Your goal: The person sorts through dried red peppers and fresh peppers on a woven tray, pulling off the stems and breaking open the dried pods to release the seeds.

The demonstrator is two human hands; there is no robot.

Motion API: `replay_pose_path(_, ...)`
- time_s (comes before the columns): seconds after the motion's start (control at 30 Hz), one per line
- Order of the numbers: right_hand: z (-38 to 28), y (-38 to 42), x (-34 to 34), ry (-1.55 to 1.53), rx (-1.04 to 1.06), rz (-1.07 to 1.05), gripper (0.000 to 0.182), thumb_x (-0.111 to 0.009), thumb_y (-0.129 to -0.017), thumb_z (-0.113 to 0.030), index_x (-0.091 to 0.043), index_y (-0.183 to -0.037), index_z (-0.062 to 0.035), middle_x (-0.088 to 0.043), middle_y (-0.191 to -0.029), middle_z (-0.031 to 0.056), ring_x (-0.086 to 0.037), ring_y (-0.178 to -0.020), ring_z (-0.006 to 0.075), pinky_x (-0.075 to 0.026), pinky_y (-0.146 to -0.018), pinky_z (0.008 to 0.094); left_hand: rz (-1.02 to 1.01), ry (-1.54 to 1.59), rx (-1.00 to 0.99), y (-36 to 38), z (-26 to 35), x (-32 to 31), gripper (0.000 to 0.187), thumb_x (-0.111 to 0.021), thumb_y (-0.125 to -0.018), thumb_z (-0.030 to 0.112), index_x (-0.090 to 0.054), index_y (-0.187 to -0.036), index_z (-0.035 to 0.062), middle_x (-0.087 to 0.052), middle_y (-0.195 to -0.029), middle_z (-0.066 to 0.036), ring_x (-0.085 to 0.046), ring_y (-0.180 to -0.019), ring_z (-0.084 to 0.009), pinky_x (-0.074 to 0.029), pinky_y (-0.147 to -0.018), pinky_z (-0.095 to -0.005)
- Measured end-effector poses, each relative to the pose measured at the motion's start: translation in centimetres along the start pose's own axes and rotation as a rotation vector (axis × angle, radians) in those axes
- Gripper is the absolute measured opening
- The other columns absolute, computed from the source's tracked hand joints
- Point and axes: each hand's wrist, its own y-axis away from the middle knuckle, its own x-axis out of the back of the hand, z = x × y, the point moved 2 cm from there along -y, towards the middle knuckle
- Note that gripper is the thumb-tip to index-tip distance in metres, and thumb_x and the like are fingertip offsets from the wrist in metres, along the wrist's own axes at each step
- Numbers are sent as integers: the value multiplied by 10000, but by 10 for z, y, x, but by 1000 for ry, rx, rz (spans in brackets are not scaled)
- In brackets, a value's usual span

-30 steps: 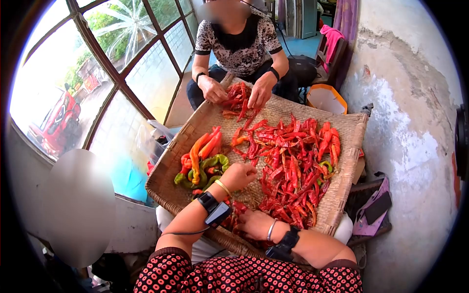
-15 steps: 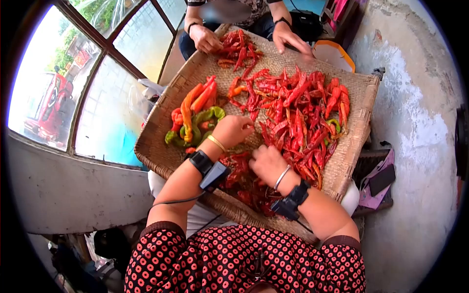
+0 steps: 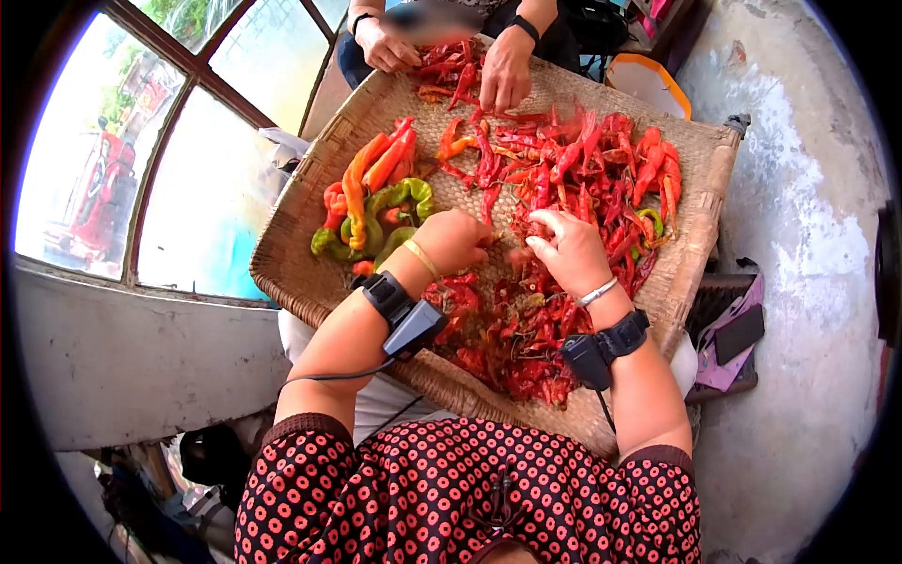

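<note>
A square woven tray [image 3: 697, 221] holds many dried red peppers [image 3: 573, 155]. Fresh green peppers [image 3: 399, 197] and orange peppers [image 3: 362, 179] lie at its left side. My left hand [image 3: 453, 240] is over the tray's middle, right of the green peppers, its fingers curled; whatever they hold is hidden. My right hand [image 3: 571, 249] is over the red peppers, thumb and fingers apart at the tips, with nothing visible between them. Broken red pieces [image 3: 526, 352] lie below both hands, near the tray's front edge.
Another person's hands [image 3: 507, 70] reach over the tray's far edge, near a small pile of red peppers [image 3: 460, 66]. An orange-rimmed container [image 3: 678, 94] stands behind the tray. Windows are on the left, a wall on the right. A dark phone-like object [image 3: 739, 334] lies on pink cloth.
My right hand has moved up and right from the front pieces, its fingers opening. My left hand has shifted slightly. The other person's right-side hand has come in over the tray.
</note>
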Motion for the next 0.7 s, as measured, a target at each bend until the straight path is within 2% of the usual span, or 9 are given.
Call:
replay_pose_path(0.1,-5,1,5,58,-59,-50,342,-613,-759,-222,-532,-1062,-84,-611,-894,154,-591,-775,328,-480,-667,399,-86,-34,88,5,12,12,187,-644,-670,228,-652,-802,97,-616,-774,-121,-591,-745,-295,-475,-645,-395)
replay_pose_path(0.13,-5,2,6,189,-69,-31,262,-628,-745,-211,-577,-972,-89,-590,-711,117,-583,-644,289,-458,-565,370,-229,-181,134,8,20,16,187,-644,-679,248,-657,-791,98,-626,-783,-109,-602,-759,-283,-483,-659,-382)
replay_pose_path(0.17,-3,3,9,284,-63,-40,236,-626,-746,-234,-580,-930,-94,-592,-711,111,-585,-650,288,-463,-569,376,-372,-329,178,12,22,16,191,-643,-689,267,-662,-780,100,-637,-792,-97,-613,-774,-271,-491,-673,-368)
replay_pose_path(0.23,-5,3,15,450,-90,-27,201,-614,-749,-280,-575,-824,-98,-591,-718,98,-594,-675,290,-476,-585,393,-340,-352,134,20,25,9,210,-657,-663,281,-657,-745,88,-634,-773,-100,-615,-745,-280,-492,-648,-375)
replay_pose_path(0.37,3,4,19,550,-135,-53,243,-646,-727,-260,-552,-856,-77,-575,-785,128,-591,-706,314,-476,-600,413,-224,-428,32,21,25,-13,140,-647,-647,220,-647,-676,82,-623,-706,-84,-619,-682,-268,-486,-568,-367)
replay_pose_path(0.43,5,3,18,551,-149,-91,249,-650,-730,-260,-553,-849,-64,-580,-816,133,-598,-721,308,-486,-617,406,-186,-489,30,19,32,-13,77,-612,-663,156,-646,-669,87,-609,-663,-77,-616,-660,-247,-475,-536,-359)
replay_pose_path(0.57,4,4,14,472,-131,-182,242,-653,-728,-241,-552,-845,-55,-582,-856,152,-593,-781,325,-490,-673,412,-148,-497,-72,13,27,-17,86,-609,-673,175,-645,-677,96,-603,-640,-80,-612,-645,-259,-476,-544,-367)
replay_pose_path(0.63,4,3,9,416,-96,-234,233,-647,-724,-228,-570,-883,-75,-587,-870,150,-587,-808,327,-481,-706,417,-270,-399,-75,8,27,-8,117,-587,-703,191,-664,-740,111,-630,-716,-80,-619,-688,-261,-491,-584,-375)
replay_pose_path(0.7,5,4,2,365,-89,-255,243,-648,-723,-229,-580,-903,-82,-594,-875,143,-589,-815,317,-479,-710,414,-193,-238,-62,5,21,-1,128,-607,-699,221,-648,-730,104,-618,-692,-89,-608,-663,-268,-479,-582,-379)
